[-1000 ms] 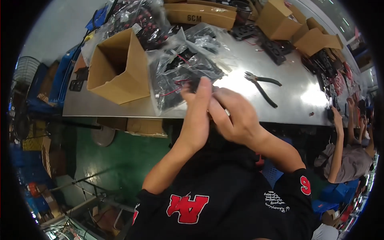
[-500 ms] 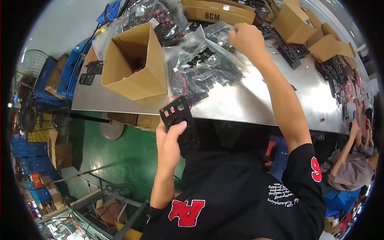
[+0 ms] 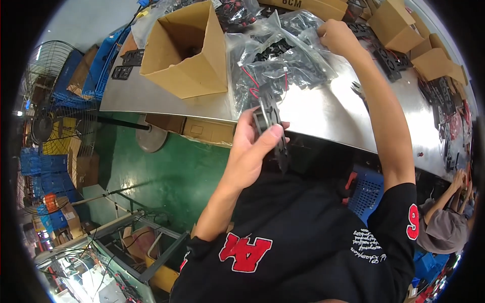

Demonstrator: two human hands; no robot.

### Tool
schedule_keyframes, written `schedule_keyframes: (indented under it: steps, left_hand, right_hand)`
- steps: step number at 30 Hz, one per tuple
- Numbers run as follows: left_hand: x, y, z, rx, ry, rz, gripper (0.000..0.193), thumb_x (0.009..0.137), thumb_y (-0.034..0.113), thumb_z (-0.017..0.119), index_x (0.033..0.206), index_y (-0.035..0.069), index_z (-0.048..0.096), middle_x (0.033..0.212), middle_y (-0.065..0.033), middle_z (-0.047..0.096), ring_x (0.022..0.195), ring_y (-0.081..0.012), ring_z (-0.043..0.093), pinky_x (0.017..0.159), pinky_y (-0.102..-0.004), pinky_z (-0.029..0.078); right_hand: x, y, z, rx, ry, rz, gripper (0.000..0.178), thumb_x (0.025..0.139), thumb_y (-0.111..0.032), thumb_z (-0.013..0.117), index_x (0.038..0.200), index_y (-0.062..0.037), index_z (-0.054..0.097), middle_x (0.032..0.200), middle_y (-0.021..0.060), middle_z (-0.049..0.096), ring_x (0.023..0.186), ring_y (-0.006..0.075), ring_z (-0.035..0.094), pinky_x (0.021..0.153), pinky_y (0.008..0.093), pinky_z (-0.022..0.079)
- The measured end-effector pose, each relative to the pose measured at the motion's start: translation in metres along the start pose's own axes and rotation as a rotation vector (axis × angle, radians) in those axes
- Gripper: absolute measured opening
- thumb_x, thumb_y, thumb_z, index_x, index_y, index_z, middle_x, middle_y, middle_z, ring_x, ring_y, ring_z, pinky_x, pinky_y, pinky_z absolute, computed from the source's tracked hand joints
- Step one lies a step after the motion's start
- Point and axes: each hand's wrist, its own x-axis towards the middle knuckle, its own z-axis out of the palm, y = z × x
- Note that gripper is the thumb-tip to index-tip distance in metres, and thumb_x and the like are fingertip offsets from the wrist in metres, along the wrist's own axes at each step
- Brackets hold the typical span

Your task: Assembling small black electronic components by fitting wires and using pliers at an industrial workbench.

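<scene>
My left hand (image 3: 248, 155) grips a black plastic fan frame (image 3: 269, 113) near the table's front edge, thumb on one side and fingers around the other. The frame is held nearly edge-on, and thin red wires with white plugs show just beyond it. Far out on the metal table, my right hand (image 3: 339, 36) is closed beside the clear plastic bags (image 3: 303, 65). Its fingertips are hidden, so what they hold, if anything, cannot be made out. Small black parts (image 3: 275, 50) lie on and in the bags. Next to my right forearm lies a small tool with metal jaws (image 3: 357, 90).
An open cardboard box (image 3: 194, 73) stands on the table at left, with black frames (image 3: 126, 64) beyond its left side. More cartons (image 3: 396, 25) and black fan frames (image 3: 389, 63) are at the far right. At the right edge, another person (image 3: 444, 222) works at the table.
My left hand has raised the frame and turned it from face-on to nearly edge-on. The whole view has shifted, and my right hand stays closed by the bags.
</scene>
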Motion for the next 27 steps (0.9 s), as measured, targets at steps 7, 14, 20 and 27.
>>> schedule_keyframes:
  steps: [7,14,20,27]
  left_hand:
    - [0.001,-0.007,0.012,0.801,0.26,0.349,0.071,0.076,0.021,0.088,0.126,-0.005,0.043,0.102,-0.0159,0.063,0.094,-0.0183,0.064,0.082,-0.0327,0.052]
    - [0.044,-0.01,0.038,1.226,0.279,0.337,0.065,0.101,0.035,0.054,0.131,-0.015,0.024,0.104,-0.0382,0.062,0.088,-0.0515,0.065,0.083,-0.0533,0.05]
    - [0.096,-0.031,0.071,1.845,0.474,0.2,0.056,0.103,0.035,0.052,0.128,-0.013,0.037,0.092,-0.0266,0.067,0.073,-0.0388,0.072,0.064,-0.0424,0.06]
    - [0.08,-0.004,0.073,1.823,-0.53,0.902,0.077,0.072,0.045,0.081,0.126,-0.001,0.053,0.115,-0.0165,0.057,0.126,-0.0355,0.047,0.104,-0.0511,0.035]
  right_hand:
    - [-0.026,0.013,-0.004,0.681,0.179,0.35,0.032,0.087,-0.025,0.075,0.109,-0.0012,0.074,0.098,0.0099,0.074,0.088,0.0197,0.07,0.082,0.0322,0.055]
    - [-0.056,0.063,0.015,1.375,0.369,0.601,0.027,0.097,-0.024,0.067,0.107,0.0008,0.063,0.097,0.0055,0.06,0.086,0.0142,0.056,0.079,0.028,0.043]
    - [-0.092,0.011,-0.022,1.327,0.568,0.638,0.023,0.096,-0.022,0.069,0.091,0.0002,0.069,0.078,0.0033,0.064,0.068,0.0104,0.056,0.059,0.0245,0.044]
    - [-0.213,-0.035,-0.024,1.513,0.498,0.578,0.04,0.098,-0.019,0.065,0.129,0.0065,0.062,0.121,0.0123,0.065,0.112,0.0184,0.064,0.101,0.0273,0.049]
